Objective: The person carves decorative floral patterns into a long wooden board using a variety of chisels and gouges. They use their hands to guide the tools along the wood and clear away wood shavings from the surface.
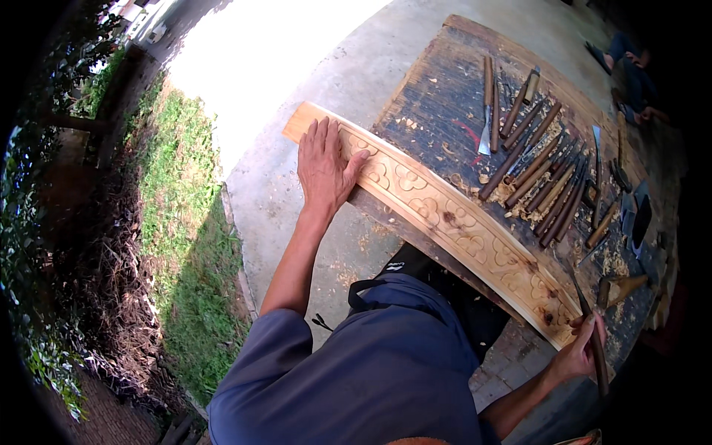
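A long, pale wooden board (pixel 445 215) carved with a row of flower shapes lies along the near edge of the workbench. Its left end juts out past the bench. My left hand (pixel 322 163) rests flat on that end, fingers stretched out and thumb apart. At the board's right end, my right hand (pixel 577 357) grips a carving chisel (pixel 598 356) by its dark wooden handle. The thin blade points up and away, over the bench. My right fingers also touch or lie very close to the board's end; which one I cannot tell.
Many chisels and gouges (pixel 549 170) lie in a row on the worn workbench (pixel 423 93), among wood shavings. A wooden mallet-like tool (pixel 621 289) sits near the right edge. Grass (pixel 178 200) borders the concrete floor at left. Another person (pixel 634 74) is at the far right.
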Demonstrator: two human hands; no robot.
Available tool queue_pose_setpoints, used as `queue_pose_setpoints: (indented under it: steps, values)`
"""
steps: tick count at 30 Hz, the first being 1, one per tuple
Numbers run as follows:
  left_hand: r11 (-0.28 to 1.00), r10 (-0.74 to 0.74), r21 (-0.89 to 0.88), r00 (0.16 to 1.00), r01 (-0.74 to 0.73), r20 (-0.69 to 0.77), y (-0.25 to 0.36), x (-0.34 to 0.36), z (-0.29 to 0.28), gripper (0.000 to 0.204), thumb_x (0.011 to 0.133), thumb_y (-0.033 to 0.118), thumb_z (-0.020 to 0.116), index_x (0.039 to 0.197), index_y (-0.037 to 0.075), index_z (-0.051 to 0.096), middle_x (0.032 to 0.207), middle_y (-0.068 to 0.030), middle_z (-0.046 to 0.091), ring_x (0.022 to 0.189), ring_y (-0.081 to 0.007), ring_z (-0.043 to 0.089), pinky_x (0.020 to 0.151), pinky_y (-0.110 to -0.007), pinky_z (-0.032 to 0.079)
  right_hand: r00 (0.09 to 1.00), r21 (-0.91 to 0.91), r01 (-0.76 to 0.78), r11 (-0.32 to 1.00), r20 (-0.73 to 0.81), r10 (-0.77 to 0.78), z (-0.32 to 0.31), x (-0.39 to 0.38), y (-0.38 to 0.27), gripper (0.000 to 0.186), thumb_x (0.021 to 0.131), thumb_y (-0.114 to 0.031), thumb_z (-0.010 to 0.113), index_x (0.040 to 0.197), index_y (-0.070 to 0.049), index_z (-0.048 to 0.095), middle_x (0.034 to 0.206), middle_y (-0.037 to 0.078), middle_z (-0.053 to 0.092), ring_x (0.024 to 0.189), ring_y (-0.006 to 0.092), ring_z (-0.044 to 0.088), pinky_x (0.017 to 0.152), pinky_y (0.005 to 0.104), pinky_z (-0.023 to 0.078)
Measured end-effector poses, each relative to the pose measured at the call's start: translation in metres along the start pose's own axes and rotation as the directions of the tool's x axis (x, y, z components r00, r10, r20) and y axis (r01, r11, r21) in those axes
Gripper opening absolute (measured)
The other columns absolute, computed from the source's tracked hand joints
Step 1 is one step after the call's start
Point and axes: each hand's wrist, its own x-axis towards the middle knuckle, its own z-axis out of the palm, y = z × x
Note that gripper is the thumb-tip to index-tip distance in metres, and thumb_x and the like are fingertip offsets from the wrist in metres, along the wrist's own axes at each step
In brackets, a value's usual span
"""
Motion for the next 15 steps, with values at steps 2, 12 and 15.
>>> queue_pose_setpoints:
  steps: [2,12,15]
  values:
    - [1.0,-0.015,-0.004,0.996,0.016,0.089,-0.013,0.011,-0.002,0.075,0.099,0.049,0.08,0.152,-0.001,0.064,0.161,-0.0225,0.061,0.154,-0.0451,0.05,0.129,-0.054,0.04,1.0,0.004,0.007,1.0,0.018,-0.007,0.003,-0.001,0.0,0.017,0.109,-0.002,0.072,0.123,0.006,0.079,0.092,0.009,0.076,0.077,0.0141,0.066,0.072,0.0296,0.052]
    - [0.976,0.202,-0.09,0.979,-0.199,0.035,-0.002,0.003,-0.002,0.061,0.097,0.046,0.083,0.139,0.003,0.075,0.147,-0.0197,0.07,0.142,-0.0401,0.062,0.126,-0.056,0.044,1.0,-0.024,-0.027,0.999,0.015,0.027,0.007,-0.004,-0.004,0.017,0.109,-0.003,0.073,0.123,0.006,0.079,0.092,0.009,0.076,0.079,0.0138,0.067,0.074,0.0291,0.053]
    - [0.977,0.173,-0.14,0.983,-0.163,0.061,0.003,0.003,-0.002,0.054,0.099,0.046,0.081,0.137,0.008,0.077,0.149,-0.0173,0.069,0.145,-0.0395,0.061,0.127,-0.058,0.042,1.0,-0.003,-0.014,1.0,0.026,0.014,0.004,-0.004,-0.002,0.018,0.109,-0.002,0.072,0.124,0.006,0.078,0.092,0.009,0.076,0.079,0.0141,0.067,0.074,0.0293,0.053]
